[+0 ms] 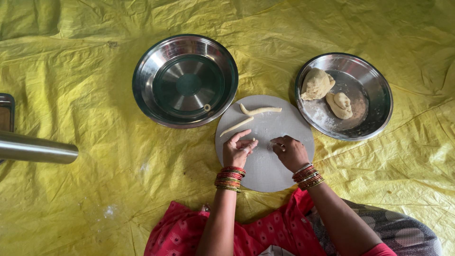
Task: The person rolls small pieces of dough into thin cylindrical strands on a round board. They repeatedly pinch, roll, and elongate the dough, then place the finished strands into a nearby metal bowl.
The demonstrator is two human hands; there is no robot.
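My left hand (239, 149) and my right hand (290, 151) rest on a round grey board (265, 168), close together, fingers curled. A small bit of dough (254, 140) shows at my left fingertips; what my right fingers pinch is hidden. Two thin dough ropes lie on the far half of the board: a longer curved dough rope (259, 111) and a straight dough rope (236, 126). Both wrists wear stacks of red, green and gold bangles.
A large steel bowl (144, 78) sits beyond the board at left, with one small dough ring (207, 107) inside. At right, a floured steel plate (374, 116) holds two dough lumps (316, 84). A steel cylinder (35, 148) juts in from the left. Yellow sheet (85, 199) covers the ground.
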